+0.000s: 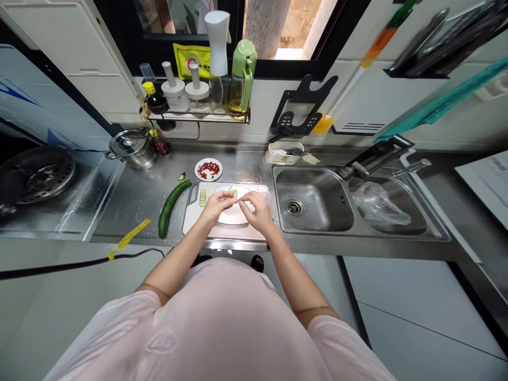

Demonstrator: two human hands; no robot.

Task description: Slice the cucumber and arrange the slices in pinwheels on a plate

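Both my hands meet over a white plate (232,216) that lies on a pale cutting board (250,232). My left hand (217,205) pinches at a thin cucumber slice (234,194), its fingertips close to those of the other hand. From the right, my right hand (256,210) has thumb and finger pressed together at the same slice. Another slice or two shows at the plate's far side, partly behind the fingers. A short row of cucumber slices (202,198) rests on the board left of the plate. Beside the board lies a long dark green cucumber (170,208).
A small dish of chopped red pieces (208,170) stands behind the board, near a cucumber end (181,177). The double sink (317,203) is to the right, with a plastic bag (379,203). A lidded pot (134,150) sits back left, below a condiment shelf (198,115).
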